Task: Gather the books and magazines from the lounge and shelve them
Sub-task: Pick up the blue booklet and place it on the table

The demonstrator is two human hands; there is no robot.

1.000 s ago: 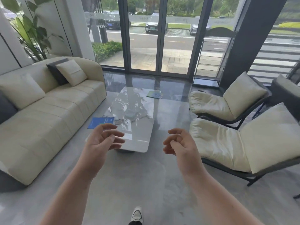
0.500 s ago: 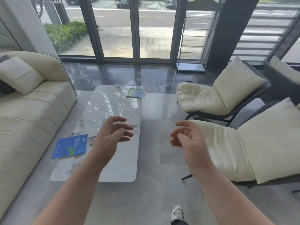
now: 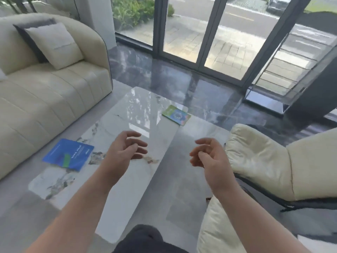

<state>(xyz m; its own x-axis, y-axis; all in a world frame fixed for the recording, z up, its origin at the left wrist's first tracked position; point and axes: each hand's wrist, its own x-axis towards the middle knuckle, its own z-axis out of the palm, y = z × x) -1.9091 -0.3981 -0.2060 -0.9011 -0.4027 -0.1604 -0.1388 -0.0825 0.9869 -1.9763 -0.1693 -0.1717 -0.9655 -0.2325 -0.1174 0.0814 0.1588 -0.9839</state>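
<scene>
A blue magazine (image 3: 69, 155) lies flat on the near left part of the white marble coffee table (image 3: 127, 114). A smaller green and blue booklet (image 3: 176, 115) lies at the table's far right corner. My left hand (image 3: 125, 152) hovers above the table's middle, fingers loosely curled, holding nothing. To its right my right hand (image 3: 209, 157) is held over the table's right edge, also loosely curled and empty. Neither hand touches a magazine.
A cream sofa (image 3: 45, 92) with cushions runs along the left of the table. Two cream lounge chairs (image 3: 264, 161) stand close on the right. Glass doors (image 3: 209, 33) and a dark glossy floor lie beyond the table. My knee shows at the bottom.
I have come right up to the table, which now fills the view below my hands. Both hands stay raised and empty, fingers a little more spread.
</scene>
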